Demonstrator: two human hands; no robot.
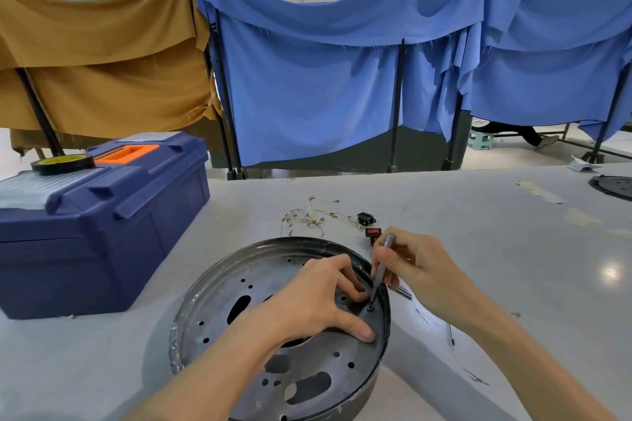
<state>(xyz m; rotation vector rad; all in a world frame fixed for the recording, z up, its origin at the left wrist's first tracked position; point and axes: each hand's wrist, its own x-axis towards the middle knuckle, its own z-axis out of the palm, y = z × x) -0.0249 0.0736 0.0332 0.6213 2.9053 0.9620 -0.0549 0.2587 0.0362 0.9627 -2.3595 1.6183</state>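
Observation:
A round metal pan [219, 318] with many holes lies bottom-up on the grey table. My left hand [314, 297] rests on its plate, thumb pressed flat, fingers curled near a small screw [370, 308] by the right rim. My right hand [410, 267] grips a slim grey screwdriver [382, 267] upright, its tip on that screw. What the left fingertips hold is hidden.
A blue toolbox [102, 232] with a roll of tape [63, 163] on its lid stands at the left. Loose wires with terminals [311, 215], a black socket [364, 217] and a red switch [372, 232] lie behind the pan. Spare bits [403, 292] lie right of it.

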